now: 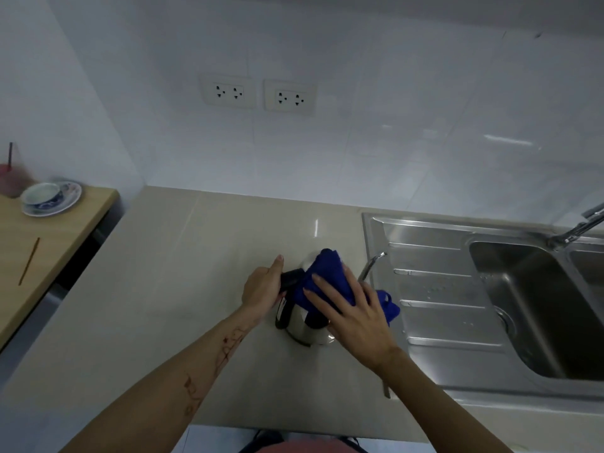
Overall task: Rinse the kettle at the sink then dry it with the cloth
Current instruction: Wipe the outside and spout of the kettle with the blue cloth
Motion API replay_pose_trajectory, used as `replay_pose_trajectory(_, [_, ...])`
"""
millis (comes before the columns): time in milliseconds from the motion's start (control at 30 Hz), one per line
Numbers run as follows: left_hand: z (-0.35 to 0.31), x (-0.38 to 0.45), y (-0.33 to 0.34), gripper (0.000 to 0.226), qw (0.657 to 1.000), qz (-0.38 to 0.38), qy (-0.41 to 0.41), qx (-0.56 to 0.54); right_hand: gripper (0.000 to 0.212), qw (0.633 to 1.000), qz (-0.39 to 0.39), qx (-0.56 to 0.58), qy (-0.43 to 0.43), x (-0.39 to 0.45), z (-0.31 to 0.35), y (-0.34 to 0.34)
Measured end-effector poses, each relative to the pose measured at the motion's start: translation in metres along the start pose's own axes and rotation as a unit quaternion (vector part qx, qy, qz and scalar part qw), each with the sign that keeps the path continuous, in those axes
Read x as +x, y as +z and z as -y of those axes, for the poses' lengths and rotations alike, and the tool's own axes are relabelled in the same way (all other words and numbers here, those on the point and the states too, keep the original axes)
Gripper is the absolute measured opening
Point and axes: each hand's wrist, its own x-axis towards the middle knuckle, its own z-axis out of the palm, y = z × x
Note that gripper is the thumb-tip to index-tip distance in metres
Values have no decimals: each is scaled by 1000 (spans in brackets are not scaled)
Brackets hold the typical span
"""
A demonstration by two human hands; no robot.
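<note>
We are at the drying step, by our reading: the bench (202, 289) carries the kettle (305, 328) just left of the sink (457, 230), whose basin sits well to the right with the tap (578, 228) over its far rim. The kettle stands upright, its long axis vertical, so the wiping has to run down and around the steel wall rather than along the bench. Our left hand (263, 289) curls around the black handle (289, 279) on the kettle's left side, a closed grip that steadies the body. Our right hand (354, 313) lies with straight fingers flat on the blue cloth (330, 279), pressing it against the top and right side of the kettle; a loose end of the cloth hangs out to the right, near the sink's edge. The cloth sits directly between that palm and the kettle, so the right hand is the one placed to wipe, and the bare steel low on the near side looks like the part left to cover. At far left a cup (42, 192) on a saucer rests on a wooden table (49, 250). Two wall sockets (258, 94) sit on the tiles above. We can read no brand, label or writing anywhere on the kettle or cloth.
</note>
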Motion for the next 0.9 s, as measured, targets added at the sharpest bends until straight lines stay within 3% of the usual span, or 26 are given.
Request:
replay_pose_trajectory(167, [-26, -9, 1, 57, 998, 11, 12, -59, 60, 977, -72, 114, 163, 43, 24, -22])
replay_pose_trajectory(333, [-43, -24, -9, 50, 998, 38, 8, -50, 54, 979, -153, 135, 24, 7, -17, -17])
replay_pose_trajectory(467, [-61, -33, -7, 43, 996, 52, 13, -70, 53, 934, -194, 204, 222, 46, 9, -50])
replay_pose_trajectory(500, [-64, -35, -8, 41, 995, 49, 11, -81, 51, 936, -203, 180, 225, 48, 19, -50])
replay_pose_trajectory(600, [-68, -41, -13, 37, 995, 47, 14, -88, 43, 957, -210, 153, 130, 14, 21, -32])
replay_pose_trajectory(667, [-69, -47, -15, 38, 995, 51, 22, -88, 45, 930, -217, 240, 172, 6, 15, -35])
replay_pose_trajectory(800, [-73, -53, -15, 39, 994, 53, 39, -91, 53, 786, -230, 413, 399, 61, 20, -84])
replay_pose_trajectory(833, [-73, -53, -16, 38, 994, 48, 37, -93, 55, 786, -220, 411, 406, 66, 22, -89])
replay_pose_trajectory(900, [-70, -55, -20, 38, 995, 45, 32, -87, 61, 827, -194, 379, 367, 56, 24, -85])
